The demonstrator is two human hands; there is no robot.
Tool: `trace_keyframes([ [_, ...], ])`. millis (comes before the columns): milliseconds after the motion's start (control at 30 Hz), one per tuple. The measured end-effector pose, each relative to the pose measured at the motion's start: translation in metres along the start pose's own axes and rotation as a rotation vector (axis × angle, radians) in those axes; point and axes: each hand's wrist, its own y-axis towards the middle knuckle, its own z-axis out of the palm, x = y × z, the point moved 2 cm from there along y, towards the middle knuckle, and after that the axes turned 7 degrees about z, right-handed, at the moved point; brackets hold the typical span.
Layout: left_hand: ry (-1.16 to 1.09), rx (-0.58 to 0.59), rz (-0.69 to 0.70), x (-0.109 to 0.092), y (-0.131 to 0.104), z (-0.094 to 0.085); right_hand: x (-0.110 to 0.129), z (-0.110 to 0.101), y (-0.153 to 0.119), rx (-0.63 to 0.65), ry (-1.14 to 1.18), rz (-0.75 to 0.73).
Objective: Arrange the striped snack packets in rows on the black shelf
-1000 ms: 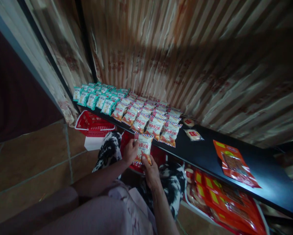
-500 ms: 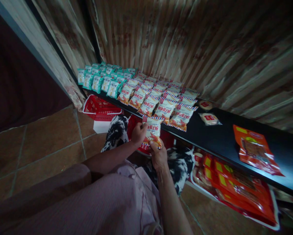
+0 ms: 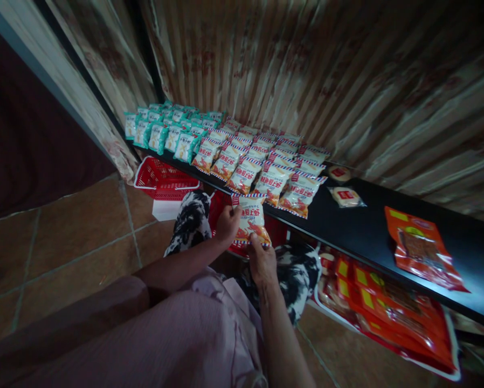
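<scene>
Between my hands is a white and orange snack bag [image 3: 251, 215] with a striped top edge and red lettering. My left hand [image 3: 228, 225] grips its left side, thumb on the front. Down at its lower right corner, my right hand [image 3: 262, 260] pinches it, thumb also on the front. The bag is held just in front of the shelf edge, above a red basket [image 3: 215, 210] that sits between my knees and is mostly hidden. Matching snack bags [image 3: 244, 175] stand in rows on the black shelf [image 3: 318, 221] right behind it.
Teal snack packs [image 3: 185, 146] fill the shelf's left end. To the right lie round wrapped packs [image 3: 346, 196] and an orange packet [image 3: 423, 248]. Below are a red basket [image 3: 165, 178] at left and a basket of orange packets [image 3: 399, 318] at right. A pleated curtain [image 3: 286, 70] hangs behind.
The held bag has turned slightly and its front lies flatter, with its lower edge more exposed. My right hand has shifted slightly lower on it. Both hands keep their grip.
</scene>
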Motion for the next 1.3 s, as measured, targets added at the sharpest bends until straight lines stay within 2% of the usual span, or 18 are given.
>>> trace_keyframes([
  [167, 0.002, 0.013, 0.0, 0.003, 0.0, 0.001, -0.001, 0.002, 0.0, -0.044, -0.019, -0.021],
  [300, -0.061, -0.061, 0.005, 0.007, 0.002, 0.001, -0.001, 0.001, -0.002, -0.054, -0.064, -0.059],
  [500, -0.041, -0.088, 0.147, 0.011, 0.005, -0.001, -0.004, 0.003, -0.004, -0.048, -0.128, -0.102],
  [600, -0.021, -0.075, 0.156, 0.015, 0.004, -0.003, -0.002, 0.004, -0.006, -0.076, -0.225, -0.211],
  [733, -0.065, -0.011, 0.072, 0.019, 0.002, -0.007, -0.001, 0.004, -0.007, -0.134, -0.399, -0.34],
  [933, -0.291, 0.159, -0.102, 0.008, -0.01, -0.014, -0.007, -0.003, -0.007, -0.087, -0.745, -0.709],
  [1067, -0.341, 0.221, -0.116, 0.003, -0.012, -0.017, -0.013, -0.007, -0.007, -0.114, -1.012, -0.929],
  [1300, -0.386, 0.254, -0.189, -0.001, -0.005, -0.014, -0.015, -0.006, -0.015, -0.068, -1.217, -1.109],
])
